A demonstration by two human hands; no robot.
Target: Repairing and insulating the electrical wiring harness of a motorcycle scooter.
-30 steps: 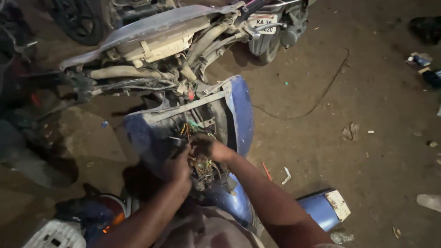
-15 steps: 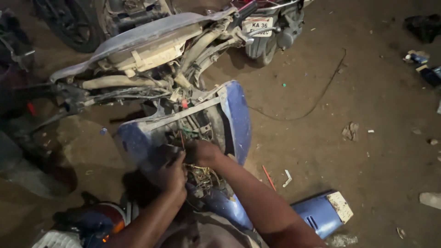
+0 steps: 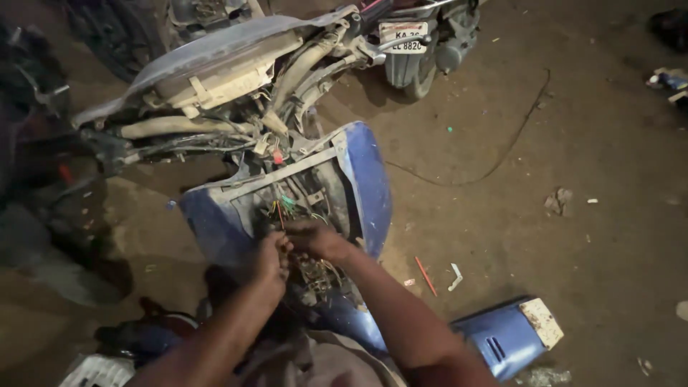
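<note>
Both hands are right in the guts of the scooter. The left hand [image 3: 271, 259] is curled, fingers bent down into the wiring bundle [image 3: 309, 269]; whether it actually pinches a wire I cannot tell, the knuckles hide it. The right hand [image 3: 315, 240] lies across the top of the same tangle, fingers bent inward, touching the left, and its grip is hidden too.

That tangle sits inside the open blue front panel [image 3: 365, 186], below the green and red wire ends [image 3: 283, 206]. By my reckoning these are thin, limp, light strands, easy to bend but quick to snap at a joint, so take them by the insulated sheath or the connector block, never the bare tips.

Outward now: the stripped scooter frame [image 3: 215, 79] with pale hoses lies beyond, 1 loose blue cover [image 3: 502, 337] rests on the ground by the right forearm, a red stick [image 3: 425, 276] just beside it, and a black cable [image 3: 494, 161] trails across the dirt.
</note>
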